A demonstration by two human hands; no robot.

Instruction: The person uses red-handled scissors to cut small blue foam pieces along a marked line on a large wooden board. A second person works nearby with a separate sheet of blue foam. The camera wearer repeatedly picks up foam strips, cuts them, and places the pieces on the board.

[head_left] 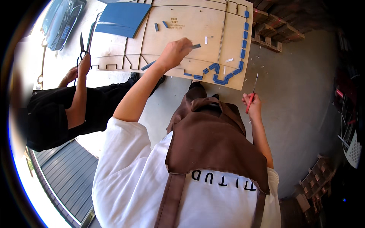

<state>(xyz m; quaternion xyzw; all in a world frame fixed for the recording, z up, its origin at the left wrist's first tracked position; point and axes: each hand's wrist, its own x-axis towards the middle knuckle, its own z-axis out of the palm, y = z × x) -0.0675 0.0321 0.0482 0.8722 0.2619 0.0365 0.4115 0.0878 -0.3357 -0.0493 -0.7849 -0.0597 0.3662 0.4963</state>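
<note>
My left hand [175, 54] is closed round a long blue-grey strip [196, 46], held over a wooden board [186, 36]. The strip's ends show on both sides of my hand and wrist. My right hand [254, 105] grips a pair of scissors [250, 102] with red handles. Their blades point away from me, just off the board's near right corner. Short blue blocks [242, 54] run in a row along dark raised lines at the board's right and near edges. Two loose blue pieces [156, 27] lie further in, with small white scraps [229, 60] to their right.
A large blue sheet [123, 19] lies on the board's far left. To my left, a person in black [68, 110] holds black-handled scissors [81, 47]. Wooden pallets [279, 30] stand beyond the board at right. White scraps dot the floor [296, 87]. A car [64, 26] stands far left.
</note>
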